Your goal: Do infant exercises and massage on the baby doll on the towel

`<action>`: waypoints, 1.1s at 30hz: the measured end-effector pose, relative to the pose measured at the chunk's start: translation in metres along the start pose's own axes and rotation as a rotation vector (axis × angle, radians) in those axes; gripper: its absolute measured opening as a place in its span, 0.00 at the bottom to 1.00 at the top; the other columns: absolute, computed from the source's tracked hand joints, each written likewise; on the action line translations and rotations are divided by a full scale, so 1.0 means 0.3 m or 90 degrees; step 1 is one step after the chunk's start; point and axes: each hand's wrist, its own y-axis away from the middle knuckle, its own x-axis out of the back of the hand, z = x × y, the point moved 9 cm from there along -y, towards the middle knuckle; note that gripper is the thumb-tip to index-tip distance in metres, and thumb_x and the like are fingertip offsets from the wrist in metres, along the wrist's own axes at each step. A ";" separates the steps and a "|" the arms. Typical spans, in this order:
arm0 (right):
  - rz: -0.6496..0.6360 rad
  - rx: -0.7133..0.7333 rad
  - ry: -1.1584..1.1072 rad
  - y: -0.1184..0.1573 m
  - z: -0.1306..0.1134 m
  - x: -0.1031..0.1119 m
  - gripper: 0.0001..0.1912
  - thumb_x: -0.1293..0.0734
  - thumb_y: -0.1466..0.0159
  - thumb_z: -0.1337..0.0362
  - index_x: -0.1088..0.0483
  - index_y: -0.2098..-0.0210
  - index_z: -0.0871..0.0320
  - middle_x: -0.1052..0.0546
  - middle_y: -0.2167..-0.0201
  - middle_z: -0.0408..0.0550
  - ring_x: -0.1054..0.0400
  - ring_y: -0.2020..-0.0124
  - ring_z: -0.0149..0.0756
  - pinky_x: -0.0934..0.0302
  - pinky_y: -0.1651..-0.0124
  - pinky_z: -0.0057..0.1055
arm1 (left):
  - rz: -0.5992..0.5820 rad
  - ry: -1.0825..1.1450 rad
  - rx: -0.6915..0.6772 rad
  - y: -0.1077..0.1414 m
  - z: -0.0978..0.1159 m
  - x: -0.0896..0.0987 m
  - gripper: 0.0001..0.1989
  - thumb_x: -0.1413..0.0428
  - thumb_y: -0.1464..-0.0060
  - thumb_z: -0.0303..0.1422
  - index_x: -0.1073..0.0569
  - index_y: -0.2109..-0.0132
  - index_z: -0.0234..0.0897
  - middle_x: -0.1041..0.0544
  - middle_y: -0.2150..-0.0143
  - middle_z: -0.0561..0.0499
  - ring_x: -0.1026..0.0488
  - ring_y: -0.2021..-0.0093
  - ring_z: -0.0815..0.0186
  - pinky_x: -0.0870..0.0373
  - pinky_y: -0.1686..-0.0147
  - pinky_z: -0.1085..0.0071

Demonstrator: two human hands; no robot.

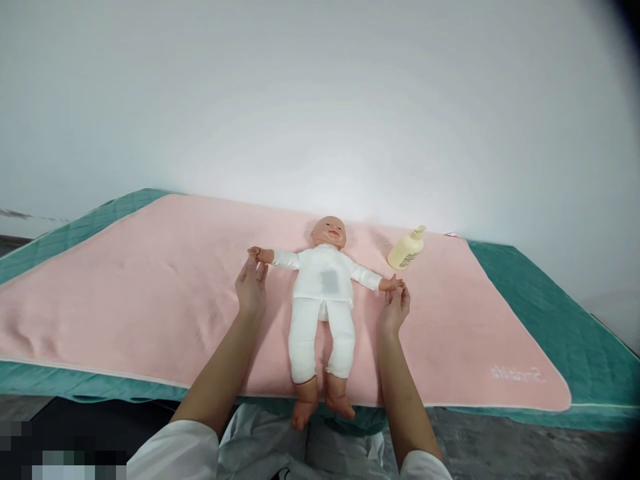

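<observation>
A plain, pale wall (320,107) runs along the far side, and low on its left there is a dark, scratchy mark (15,214). The green bed (555,313) pokes out at both ends from under a big pink mat (125,293), which has small wrinkles near its left edge. The left hand (251,287) comes in over the near edge and holds one little hand of the doll with its fingertips. The doll (323,287) lies on its back in the middle of the mat, arms spread wide. Its head is close to the far edge and its feet stick out past the near edge. It wears white clothes (303,333) with a grey square (329,281) on the tummy. The right hand (397,308) holds the doll's other little hand with its fingertips. Just past that, a yellow pump bottle (405,250) is on the mat, toward the far right corner. Grey floor (500,443) shows below the bed.

The bottle has dark letters (409,260), too small to read. A tiny tag (451,234) sits at the mat's far right corner. Pale letters (517,373) near the near right corner are too faint to read.
</observation>
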 end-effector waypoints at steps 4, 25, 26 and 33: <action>0.039 -0.075 -0.026 -0.015 0.042 0.026 0.22 0.34 0.39 0.56 0.34 0.48 0.58 0.31 0.39 0.54 0.33 0.39 0.38 0.39 0.35 0.39 | 0.112 0.092 0.138 -0.048 -0.087 0.098 0.07 0.43 0.38 0.37 0.22 0.56 0.43 0.24 0.49 0.49 0.24 0.49 0.68 0.25 0.52 0.75; 0.049 -0.028 -0.046 -0.021 0.016 0.035 0.23 0.27 0.45 0.57 0.32 0.54 0.59 0.29 0.42 0.53 0.32 0.41 0.40 0.37 0.37 0.38 | 0.139 -0.045 0.036 -0.037 -0.039 0.119 0.05 0.41 0.41 0.31 0.26 0.57 0.37 0.23 0.56 0.47 0.23 0.55 0.68 0.27 0.47 0.68; 0.061 -0.012 -0.020 -0.017 0.004 0.037 0.24 0.27 0.45 0.57 0.32 0.53 0.59 0.28 0.43 0.54 0.32 0.41 0.41 0.37 0.37 0.39 | 0.137 -0.063 0.008 -0.037 -0.027 0.117 0.08 0.40 0.42 0.31 0.27 0.56 0.37 0.23 0.55 0.47 0.23 0.53 0.68 0.29 0.45 0.67; -0.012 0.183 0.137 0.065 -0.110 -0.034 0.24 0.29 0.40 0.54 0.31 0.49 0.61 0.24 0.49 0.56 0.27 0.47 0.43 0.32 0.42 0.46 | -0.082 -0.223 -0.246 0.053 0.067 -0.043 0.19 0.34 0.51 0.34 0.25 0.52 0.37 0.22 0.50 0.44 0.24 0.48 0.59 0.29 0.44 0.59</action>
